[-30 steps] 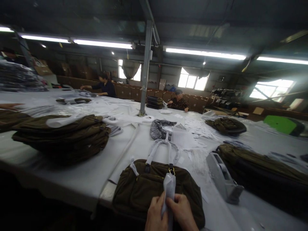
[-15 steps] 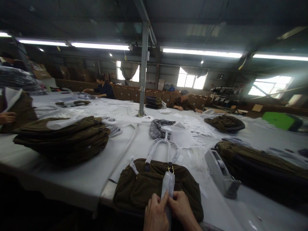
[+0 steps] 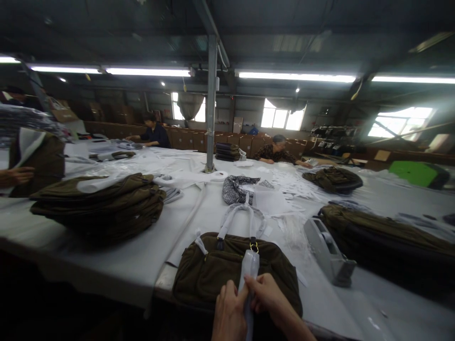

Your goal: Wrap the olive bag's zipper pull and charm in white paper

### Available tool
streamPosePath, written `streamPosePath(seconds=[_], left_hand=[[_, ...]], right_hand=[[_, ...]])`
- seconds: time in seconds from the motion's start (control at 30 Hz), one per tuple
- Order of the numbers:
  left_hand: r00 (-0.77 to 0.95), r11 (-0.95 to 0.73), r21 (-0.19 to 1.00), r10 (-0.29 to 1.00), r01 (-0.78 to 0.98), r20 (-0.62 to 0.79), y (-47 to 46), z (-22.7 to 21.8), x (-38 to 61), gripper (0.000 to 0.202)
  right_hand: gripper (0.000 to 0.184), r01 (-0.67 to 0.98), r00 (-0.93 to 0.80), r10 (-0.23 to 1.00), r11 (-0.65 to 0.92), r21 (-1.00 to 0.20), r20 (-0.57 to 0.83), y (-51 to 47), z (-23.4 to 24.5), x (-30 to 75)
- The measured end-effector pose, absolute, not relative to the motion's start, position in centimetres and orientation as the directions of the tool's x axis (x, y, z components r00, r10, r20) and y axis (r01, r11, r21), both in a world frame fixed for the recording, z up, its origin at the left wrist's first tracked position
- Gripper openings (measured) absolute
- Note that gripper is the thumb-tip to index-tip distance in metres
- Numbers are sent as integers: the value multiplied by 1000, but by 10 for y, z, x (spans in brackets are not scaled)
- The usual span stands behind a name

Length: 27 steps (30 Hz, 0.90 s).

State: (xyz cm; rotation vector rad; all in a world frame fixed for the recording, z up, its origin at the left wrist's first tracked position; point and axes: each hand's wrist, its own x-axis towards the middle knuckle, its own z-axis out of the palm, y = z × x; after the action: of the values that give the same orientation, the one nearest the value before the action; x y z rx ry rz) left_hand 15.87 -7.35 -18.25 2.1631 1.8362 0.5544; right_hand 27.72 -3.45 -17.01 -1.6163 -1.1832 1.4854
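A dark olive handbag (image 3: 209, 274) lies flat on the white table (image 3: 135, 255) just in front of me, its handles (image 3: 241, 215) wrapped in white paper. A strap wrapped in clear plastic (image 3: 249, 267) runs from the bag's gold ring toward me. My left hand (image 3: 229, 315) and my right hand (image 3: 270, 298) are both closed on this wrapped strap, pinching it between fingers and thumbs at the bottom of the view.
A stack of olive bags (image 3: 103, 203) lies at left, more olive bags (image 3: 384, 241) at right. A grey tape dispenser (image 3: 329, 253) stands right of my bag. Patterned cloth (image 3: 236, 188) and paper sheets lie beyond. Other people work at the far and left edges. A steel post (image 3: 211, 104) rises mid-table.
My hands have shifted slightly on the wrapped strap, the right one now higher. The person at the left edge has lifted an olive bag upright.
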Motion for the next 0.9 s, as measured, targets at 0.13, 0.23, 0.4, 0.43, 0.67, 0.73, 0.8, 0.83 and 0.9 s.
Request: streamPosePath(seconds=[0.13,0.23,0.4,0.43,0.67,0.73,0.8,0.83,0.9], left_hand=[[139,-205,464,975,862,172,-81,-185,160,64],[130,-228,527,968,819,216,-87,-186,160,58],[-67,-72,779,987,623,145,-87,-180,155,39],[-87,-29,828,992,560,94,-85,-179,153,44],[12,-179,691,971,700,239,-83,-200,149,35],[56,-235,535,942,811,330,-86,-206,151,42],[112,-261,382,923,887,369,-88,-207,152,52],[133,-264,319,916,910,379,-89,-206,152,55],[168,-275,239,905,931,391,-90,-202,151,58]], right_hand=[[36,199,7,917,-393,-898,-400,-31,-173,271],[32,157,37,914,-404,-901,-404,-30,-172,270],[30,142,44,928,-371,-918,-369,-31,-168,270],[30,148,43,931,-364,-920,-362,-31,-168,270],[34,250,73,943,-332,-910,-324,-30,-170,266],[37,302,97,953,-303,-904,-287,-28,-170,268],[39,361,125,965,-259,-896,-229,-27,-168,270],[40,389,138,970,-238,-890,-199,-27,-166,272],[41,430,152,975,-212,-878,-162,-27,-159,275]])
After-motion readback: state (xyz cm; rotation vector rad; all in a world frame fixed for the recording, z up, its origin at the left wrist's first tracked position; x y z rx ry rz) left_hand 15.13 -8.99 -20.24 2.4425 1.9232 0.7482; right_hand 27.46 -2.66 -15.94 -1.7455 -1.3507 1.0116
